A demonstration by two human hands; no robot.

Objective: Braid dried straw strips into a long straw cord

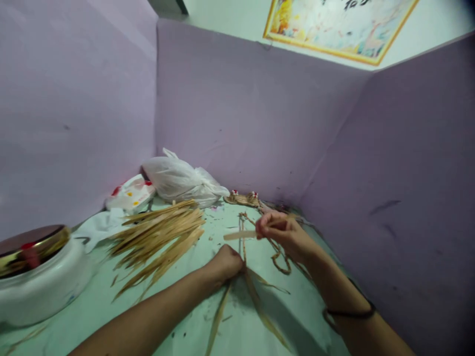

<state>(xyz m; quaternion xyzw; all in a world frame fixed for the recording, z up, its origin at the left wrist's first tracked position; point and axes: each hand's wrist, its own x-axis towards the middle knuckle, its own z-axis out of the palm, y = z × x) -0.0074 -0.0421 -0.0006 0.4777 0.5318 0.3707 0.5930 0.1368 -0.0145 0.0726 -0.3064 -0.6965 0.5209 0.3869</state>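
Note:
My left hand [227, 264] is closed low over the green surface, around the lower end of an upright twisted straw cord [242, 230]. Long dry leaf strips [261, 309] trail from beneath that hand toward me. To its right and a little higher, my right hand [282, 230] pinches a flat pale strip [237, 236], whose free end points left across the cord. A loose length of twisted cord [284, 269] lies curled just below the right hand. The fingertips of my left hand are partly hidden.
A bundle of dry strips [163, 237] lies left. Behind it are a tied white plastic bag [178, 178] and a red-white packet [131, 193]. A white round container [48, 291] stands at far left. A woven straw piece with red-white ornaments [243, 199] sits by the purple wall [241, 113].

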